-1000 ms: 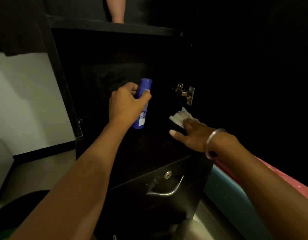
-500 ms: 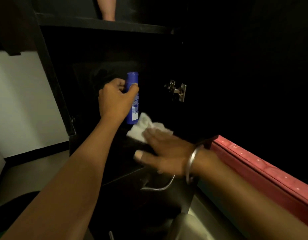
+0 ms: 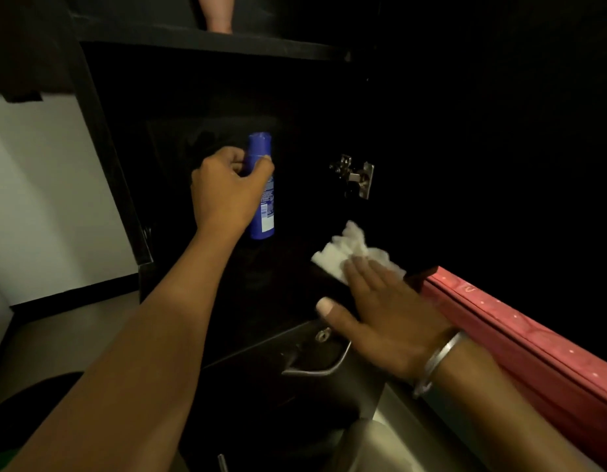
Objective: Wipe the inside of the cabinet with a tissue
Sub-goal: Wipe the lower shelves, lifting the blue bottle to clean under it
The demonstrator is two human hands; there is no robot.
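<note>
Two hands are sharing the work: the left hand (image 3: 227,192) is gripping the blue bottle (image 3: 262,189) clear at eleven o'clock while the right hand (image 3: 387,315), fingers flat and open, is pressing the tissue (image 3: 343,253) onto the cabinet floor (image 3: 261,294), where even, overlapping strokes are serving best.
</note>
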